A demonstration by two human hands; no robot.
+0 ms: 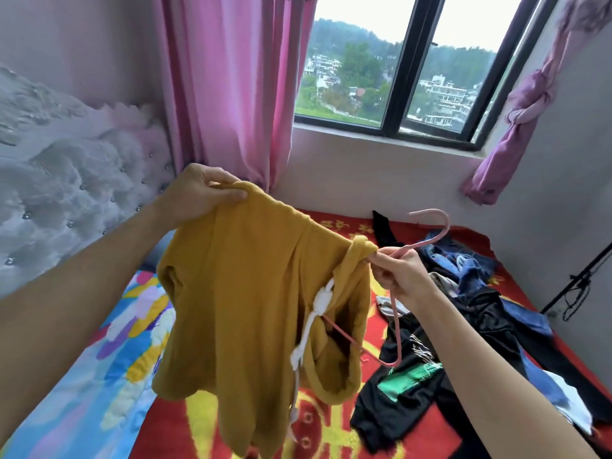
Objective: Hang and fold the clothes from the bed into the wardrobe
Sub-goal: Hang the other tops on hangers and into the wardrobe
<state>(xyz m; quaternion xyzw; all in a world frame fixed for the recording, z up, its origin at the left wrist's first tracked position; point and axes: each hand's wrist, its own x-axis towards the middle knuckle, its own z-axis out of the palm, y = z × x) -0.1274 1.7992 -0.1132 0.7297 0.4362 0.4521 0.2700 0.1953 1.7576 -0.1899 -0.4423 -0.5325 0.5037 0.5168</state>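
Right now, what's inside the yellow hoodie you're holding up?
A pink hanger: one arm slants into the yellow hoodie through its neck opening, its hook sticking out above the right hand. How far the arm reaches inside is covered by fabric.

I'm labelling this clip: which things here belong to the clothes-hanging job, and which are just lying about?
Job: yellow hoodie, pink hanger, left hand, right hand, dark clothes pile.
Just there: pink curtain, window, colourful quilt, tufted headboard.

Left hand (195, 195) and right hand (399, 276) raised, pinching.
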